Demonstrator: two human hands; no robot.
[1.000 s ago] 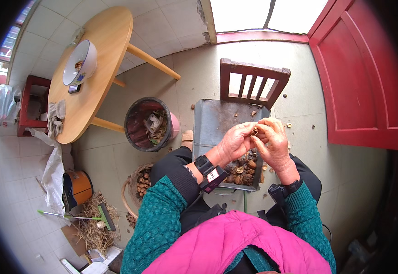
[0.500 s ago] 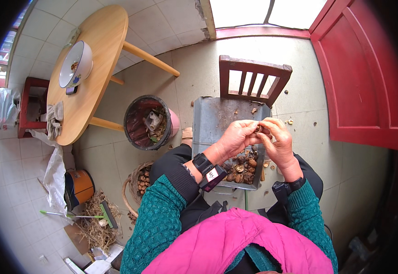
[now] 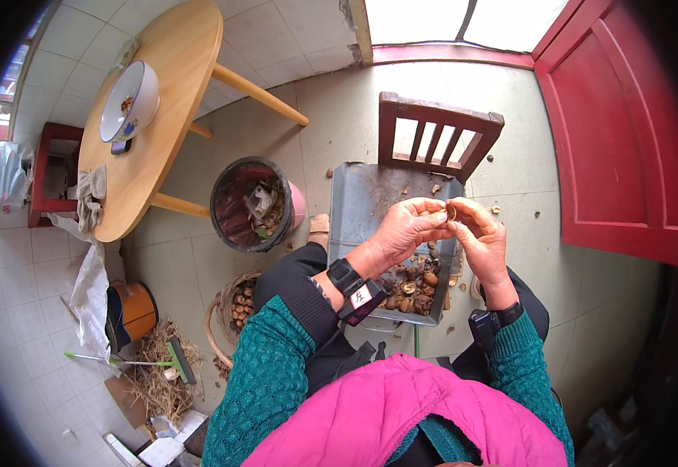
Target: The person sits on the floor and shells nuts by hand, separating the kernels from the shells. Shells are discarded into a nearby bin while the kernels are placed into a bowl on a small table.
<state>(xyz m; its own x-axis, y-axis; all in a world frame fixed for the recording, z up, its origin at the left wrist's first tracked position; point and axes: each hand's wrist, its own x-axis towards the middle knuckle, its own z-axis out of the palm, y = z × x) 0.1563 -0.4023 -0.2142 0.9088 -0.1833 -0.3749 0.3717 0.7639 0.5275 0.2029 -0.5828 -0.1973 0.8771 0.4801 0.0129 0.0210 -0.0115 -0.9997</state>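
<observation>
A brown piece of walnut (image 3: 452,213) is pinched between my two hands above a grey metal tray (image 3: 354,206). My left hand (image 3: 410,231) comes from the left, its thumb and fingertips closed at the piece. On the other side my right hand (image 3: 480,240) grips it with thumb and bent fingers. Below the hands, walnuts and broken shells (image 3: 409,289) lie heaped in the near part of the tray. A few shell bits are scattered at its far end. The fingers partly cover the piece, so whether kernel remains inside cannot be seen.
A dark wooden chair (image 3: 442,156) stands at the tray's far edge. To the left are a pink bin (image 3: 298,204) with waste and a wicker basket (image 3: 214,331) of walnuts. A white bowl (image 3: 146,93) rests on the wooden table (image 3: 175,70). A red door (image 3: 619,140) is at right.
Both hands have shifted slightly up and to the right with the walnut piece. It now shows more plainly between the fingertips. The whole view has moved a little.
</observation>
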